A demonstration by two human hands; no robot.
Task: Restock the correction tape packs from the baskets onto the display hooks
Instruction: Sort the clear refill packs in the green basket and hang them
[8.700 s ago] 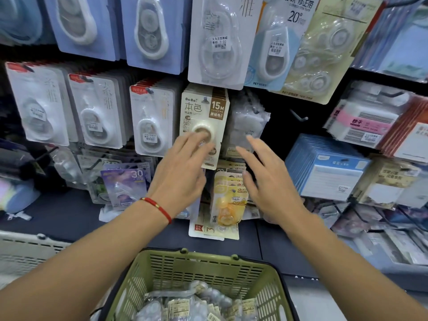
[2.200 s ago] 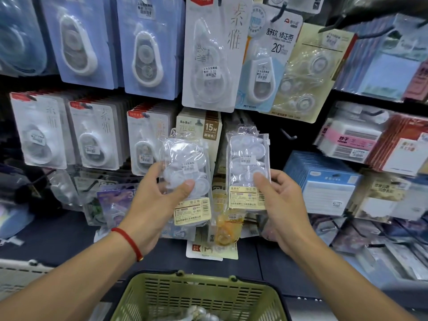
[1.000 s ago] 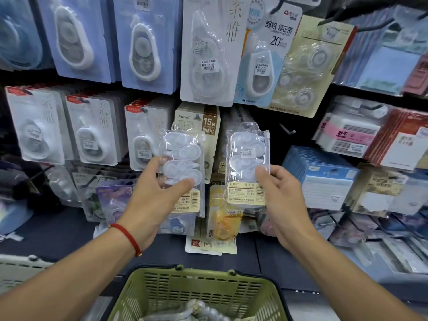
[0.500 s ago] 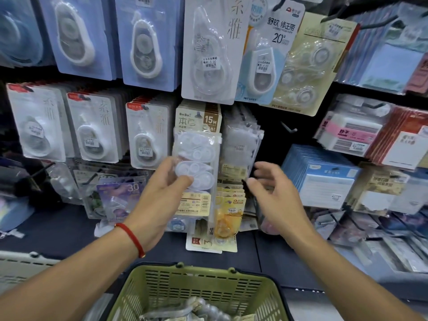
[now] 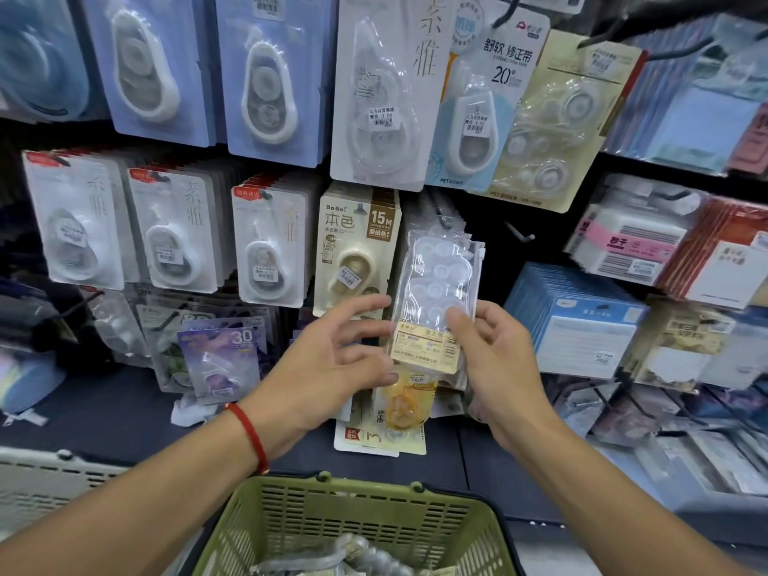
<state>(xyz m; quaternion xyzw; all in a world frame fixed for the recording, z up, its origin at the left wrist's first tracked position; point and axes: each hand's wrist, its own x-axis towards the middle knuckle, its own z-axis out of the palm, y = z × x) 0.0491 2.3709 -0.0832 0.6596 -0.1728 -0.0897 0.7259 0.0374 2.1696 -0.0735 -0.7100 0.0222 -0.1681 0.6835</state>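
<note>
A clear correction tape pack [image 5: 434, 284] with a yellow label is held upright in front of the hook [image 5: 446, 220] that carries a stack of like packs. My right hand [image 5: 496, 363] pinches the pack's lower right part, thumb on the front. My left hand [image 5: 332, 367] hovers just left of the pack with its fingers spread and holds nothing. Below me is the green basket [image 5: 353, 515], with more clear packs [image 5: 353, 555] lying at its bottom.
Carded correction tapes [image 5: 266, 243] and a beige BoBo pack [image 5: 357, 247] hang to the left. A bare hook [image 5: 519, 232] sticks out to the right. Blue notepads [image 5: 582, 318] and sticky notes [image 5: 631, 243] fill the right side. A white crate [image 5: 37, 480] stands at lower left.
My right hand hung its own pack on the hook, then took the second pack from my left hand. My left hand has let go and opened.
</note>
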